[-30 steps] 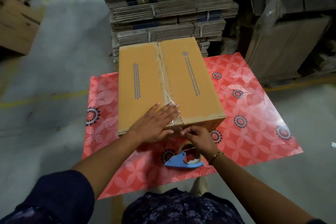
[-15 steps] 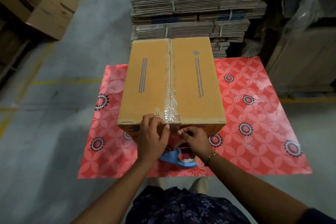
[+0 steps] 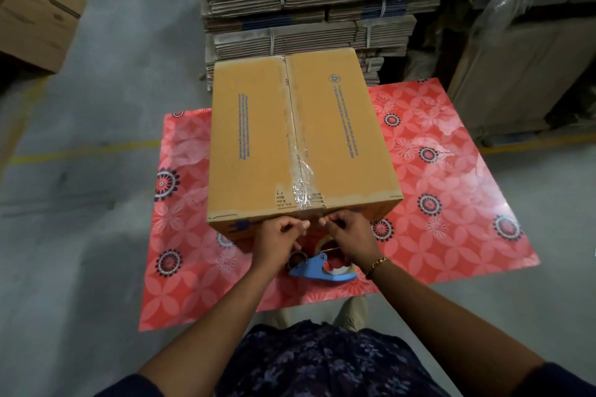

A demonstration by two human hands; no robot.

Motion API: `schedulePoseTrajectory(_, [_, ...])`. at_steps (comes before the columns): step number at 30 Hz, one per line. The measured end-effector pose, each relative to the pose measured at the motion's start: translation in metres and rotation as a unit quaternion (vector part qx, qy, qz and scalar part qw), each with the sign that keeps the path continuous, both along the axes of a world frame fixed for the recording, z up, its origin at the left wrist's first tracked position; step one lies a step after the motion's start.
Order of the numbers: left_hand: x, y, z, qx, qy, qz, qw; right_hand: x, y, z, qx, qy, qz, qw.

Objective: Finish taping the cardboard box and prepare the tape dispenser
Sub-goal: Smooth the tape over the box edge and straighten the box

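A closed cardboard box (image 3: pixel 258 138) stands on a table with a red flowered cover (image 3: pixel 451 203). Clear tape (image 3: pixel 298 171) runs along the box's centre seam and wrinkles near the front edge. A blue tape dispenser (image 3: pixel 317 269) lies on the cover just in front of the box, partly hidden by my hands. My left hand (image 3: pixel 277 237) and my right hand (image 3: pixel 350 234) are side by side at the box's near face, fingers pinched on the clear tape strand between box and dispenser.
Tall stacks of bundled flat cardboard (image 3: pixel 316 3) rise right behind the table. A brown carton (image 3: pixel 38 19) sits on the floor at the far left. Wrapped pallets (image 3: pixel 532 58) stand at the right. Grey concrete floor with a yellow line (image 3: pixel 80 151) lies to the left.
My left hand has left the box top and come down to the near face beside my right hand. Both now pinch the tape. The view has shifted.
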State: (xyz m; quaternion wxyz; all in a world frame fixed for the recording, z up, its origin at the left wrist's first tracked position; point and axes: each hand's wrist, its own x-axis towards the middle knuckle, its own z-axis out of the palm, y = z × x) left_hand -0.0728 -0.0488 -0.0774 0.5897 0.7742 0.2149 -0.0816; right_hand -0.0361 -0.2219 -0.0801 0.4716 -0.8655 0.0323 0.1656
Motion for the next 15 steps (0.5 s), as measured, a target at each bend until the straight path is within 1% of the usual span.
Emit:
schedulePoseTrajectory(4, [0.001, -0.001, -0.006, 0.030, -0.008, 0.006, 0.999, -0.003, 0.006, -0.001, -0.032, -0.019, -0.027, 0.999])
schedulePoseTrajectory(9, [0.003, -0.011, -0.013, -0.018, 0.006, 0.084, 0.996, -0.011, 0.026, -0.007, -0.053, -0.026, -0.129, 0.990])
schedulePoseTrajectory(15, [0.007, -0.006, -0.015, -0.051, 0.032, 0.085, 0.995, -0.019, 0.042, -0.010, -0.064, -0.028, -0.205, 0.976])
